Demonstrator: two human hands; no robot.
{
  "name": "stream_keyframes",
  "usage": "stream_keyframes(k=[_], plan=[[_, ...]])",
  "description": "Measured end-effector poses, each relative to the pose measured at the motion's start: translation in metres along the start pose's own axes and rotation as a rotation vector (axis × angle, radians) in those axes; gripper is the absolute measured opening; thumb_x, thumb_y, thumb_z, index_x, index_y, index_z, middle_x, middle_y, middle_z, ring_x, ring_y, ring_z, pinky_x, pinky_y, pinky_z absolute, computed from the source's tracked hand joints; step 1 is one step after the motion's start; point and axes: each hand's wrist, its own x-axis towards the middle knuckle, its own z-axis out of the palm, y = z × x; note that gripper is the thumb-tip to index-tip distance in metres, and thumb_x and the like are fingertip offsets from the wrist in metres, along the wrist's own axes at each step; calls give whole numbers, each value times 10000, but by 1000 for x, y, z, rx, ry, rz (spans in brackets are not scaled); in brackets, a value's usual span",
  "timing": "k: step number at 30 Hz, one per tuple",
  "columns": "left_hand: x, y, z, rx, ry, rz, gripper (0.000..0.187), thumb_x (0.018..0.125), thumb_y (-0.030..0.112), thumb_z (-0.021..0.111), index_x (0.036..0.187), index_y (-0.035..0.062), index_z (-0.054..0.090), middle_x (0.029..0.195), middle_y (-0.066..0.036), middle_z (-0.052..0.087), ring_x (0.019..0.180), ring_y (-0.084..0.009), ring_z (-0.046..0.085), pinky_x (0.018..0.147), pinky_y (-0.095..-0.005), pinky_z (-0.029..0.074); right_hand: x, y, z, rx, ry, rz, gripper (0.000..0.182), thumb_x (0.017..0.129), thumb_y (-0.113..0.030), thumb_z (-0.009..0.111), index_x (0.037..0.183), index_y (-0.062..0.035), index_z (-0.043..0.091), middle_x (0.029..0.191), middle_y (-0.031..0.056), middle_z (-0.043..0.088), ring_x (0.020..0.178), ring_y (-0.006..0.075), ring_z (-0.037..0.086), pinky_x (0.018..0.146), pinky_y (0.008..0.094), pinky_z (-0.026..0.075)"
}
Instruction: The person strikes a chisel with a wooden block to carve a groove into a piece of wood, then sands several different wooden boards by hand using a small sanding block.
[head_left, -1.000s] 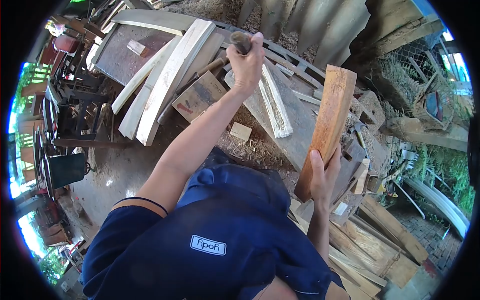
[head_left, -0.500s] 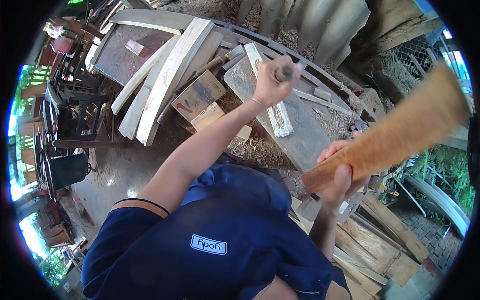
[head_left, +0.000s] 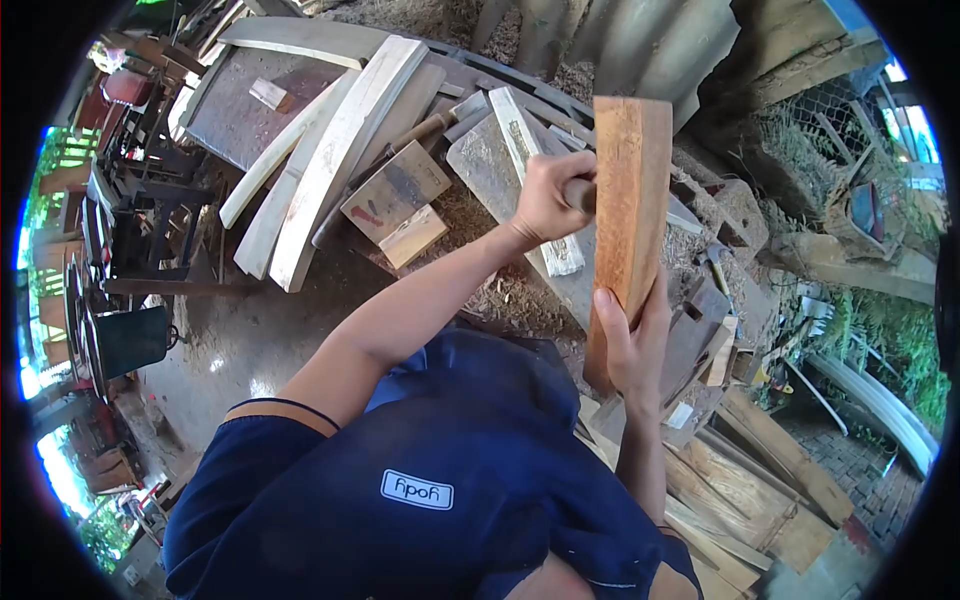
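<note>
My right hand (head_left: pixel 636 340) is closed around the lower part of a wooden mallet (head_left: pixel 632 190), a long, thick brown club that rises upright in view. My left hand (head_left: pixel 548 200) is a fist around the round handle of a chisel (head_left: pixel 578 195), whose blade is hidden. The mallet's side overlaps the handle's end here. Beneath my left hand, a narrow pale wood strip (head_left: pixel 563 256) lies across a grey bench board (head_left: pixel 485 160); the mallet and my hand cover parts of both.
Long pale planks (head_left: pixel 350 165) lean at the left, beside a wooden block with a red mark (head_left: pixel 397 188). A hammer (head_left: pixel 716 265) lies to the right amid wood shavings. Stacked boards (head_left: pixel 745 480) are at lower right, and corrugated sheeting (head_left: pixel 640 50) stands behind.
The mallet has swung from the far right inward to the chisel handle, my right hand turning with it. My left hand keeps its grip, slightly lower in view.
</note>
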Motion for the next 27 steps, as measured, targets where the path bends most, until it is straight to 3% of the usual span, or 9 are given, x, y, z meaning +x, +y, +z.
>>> stream_keyframes(k=[2,3,5,7,9,16,22,26,27], plan=[[11,-2,-20,110,10,-191,239,897,213,639,754,22,641,666,-6,625,589,-74,550,524,-298,483,-1,9,-2,2,53,44,467,871,-276,686,1136,57,493,753,190,637,695,254,645,675,382,510],[18,-14,-26,20,97,-344,252,892,217,642,707,51,597,639,9,588,568,-77,526,499,-269,452,-2,18,-3,-19,82,14,470,883,-291,684,1138,55,494,813,190,648,748,243,644,711,378,507],[46,-9,-34,-295,394,-452,283,877,170,646,649,96,494,555,36,462,474,-68,438,448,-226,379,-4,29,-3,26,127,1,484,882,-294,685,1155,58,494,849,189,650,785,237,640,739,376,504],[59,-17,-49,-399,492,-430,336,897,135,632,639,107,420,525,33,424,422,-62,361,414,-248,321,-5,31,-4,73,175,-13,499,881,-298,685,1171,60,494,884,189,653,822,230,636,767,375,500],[62,-16,-48,-426,538,-419,354,905,124,627,638,108,395,518,30,413,412,-63,339,409,-256,299,-10,30,-7,67,137,103,534,883,-307,682,1216,63,488,948,186,652,893,228,627,817,374,487],[48,-17,-35,-362,435,-469,346,927,139,624,657,82,417,543,25,394,449,-68,342,431,-254,269,-12,32,-4,38,136,71,558,887,-315,679,1249,59,479,957,193,654,880,234,632,814,385,495],[38,-15,-17,-163,276,-304,324,926,176,641,645,109,495,578,52,492,509,-41,465,459,-220,362,-7,26,0,110,110,93,529,876,-284,682,1224,62,484,912,175,640,859,230,623,803,368,492],[18,-9,5,0,32,-211,203,870,106,691,693,75,599,569,-22,570,511,-59,459,499,-266,411,1,-9,-13,178,224,-102,522,839,-173,663,1262,58,463,897,130,575,775,205,587,742,339,484],[15,-9,9,82,-30,-130,110,802,111,724,758,72,630,613,-86,608,507,-153,577,520,-303,459,-1,-12,-16,381,191,-177,512,858,-226,648,1255,50,479,909,127,567,815,196,571,771,331,475]])
